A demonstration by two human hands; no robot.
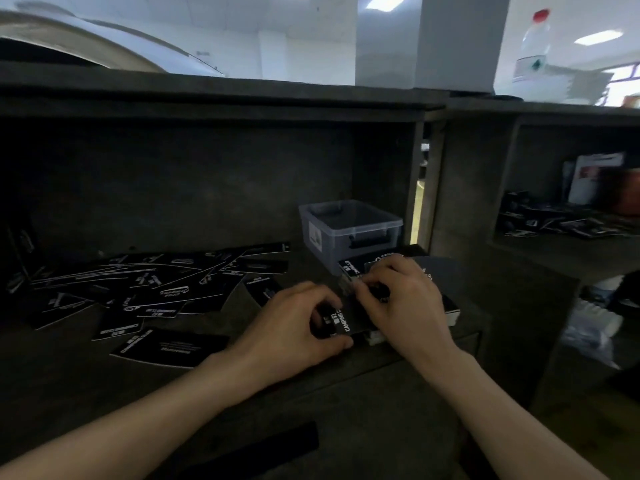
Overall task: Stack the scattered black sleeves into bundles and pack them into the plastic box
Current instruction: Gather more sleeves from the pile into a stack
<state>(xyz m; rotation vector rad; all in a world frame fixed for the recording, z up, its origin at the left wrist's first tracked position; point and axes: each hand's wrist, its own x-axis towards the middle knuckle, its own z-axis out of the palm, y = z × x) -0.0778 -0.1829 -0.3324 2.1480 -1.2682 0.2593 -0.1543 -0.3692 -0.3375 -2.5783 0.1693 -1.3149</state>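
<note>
Dim shelf interior, bright ceiling panels above, soft motion blur, wide-angle bending at edges

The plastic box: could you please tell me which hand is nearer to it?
Right. The right hand grips the bundle just in front of the box; the left hand grips it too, farther left and nearer the person.

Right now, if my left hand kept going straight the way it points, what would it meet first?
Probably your right hand. The left hand grips the sleeve bundle and points rightward, slightly away; the right hand's fingers curl on the same bundle just beyond. Depth is unclear.
</note>
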